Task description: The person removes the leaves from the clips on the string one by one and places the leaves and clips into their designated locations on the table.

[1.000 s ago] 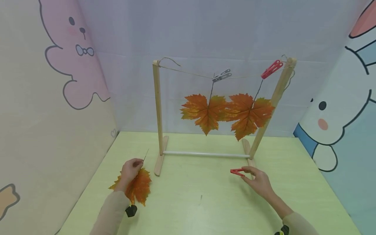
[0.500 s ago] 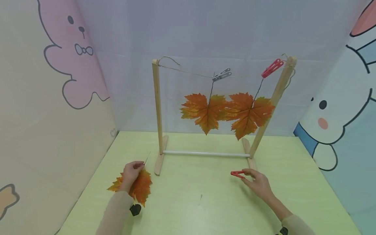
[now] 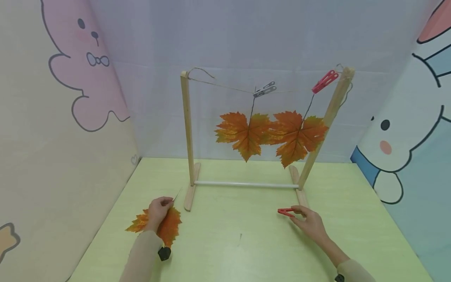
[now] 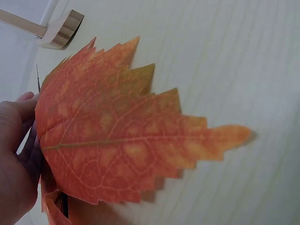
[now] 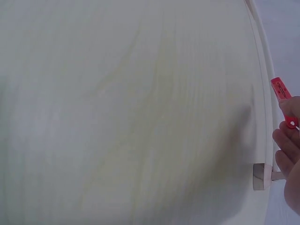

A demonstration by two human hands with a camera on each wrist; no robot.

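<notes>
At the left of the table my left hand (image 3: 159, 211) pinches the thin stem of an orange artificial maple leaf (image 3: 170, 229); the stem's tip sticks up past the fingertips. In the left wrist view the leaf (image 4: 112, 136) spreads out beside the hand (image 4: 16, 145). On the right, my right hand (image 3: 310, 224) holds a red clothespin (image 3: 284, 212) between thumb and fingers above the table. The right wrist view shows the clothespin (image 5: 281, 90) at its right edge, partly covered by the fingers.
A wooden frame (image 3: 188, 129) with a white crossbar (image 3: 246, 184) stands at the back. From its string (image 3: 222, 85) hang two leaves, one by a grey clothespin (image 3: 264, 90), the other by a red clothespin (image 3: 325, 81). Cartoon-printed cloth walls enclose the table (image 3: 225, 219).
My left hand has moved slightly nearer to me with the leaf stem still pinched. The right hand has lowered a little, and the red clothespin in it has turned slightly.
</notes>
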